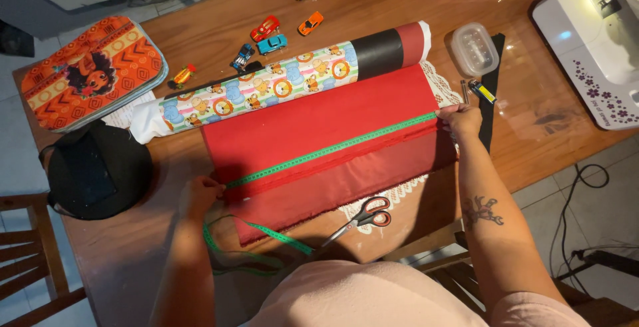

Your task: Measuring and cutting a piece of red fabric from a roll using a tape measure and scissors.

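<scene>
A sheet of red fabric (319, 124) lies unrolled on the wooden table (373, 4). A green measuring tape (333, 148) is stretched across it from left to right. My left hand (200, 192) pinches the tape at the fabric's left edge. My right hand (460, 118) pins the tape's other end at the fabric's right edge. The tape's slack hangs in a loop (239, 250) near my body. Behind the red sheet lies a fabric roll (279, 84) with a cartoon animal print, a black band and a red end.
Scissors with red and black handles (363, 219) lie at the near edge. Several toy cars (273, 37) sit behind the roll. An orange patterned case (90, 70) and a black round bag (100, 170) are at left. A clear plastic box (474, 48) and white sewing machine (596, 54) stand at right.
</scene>
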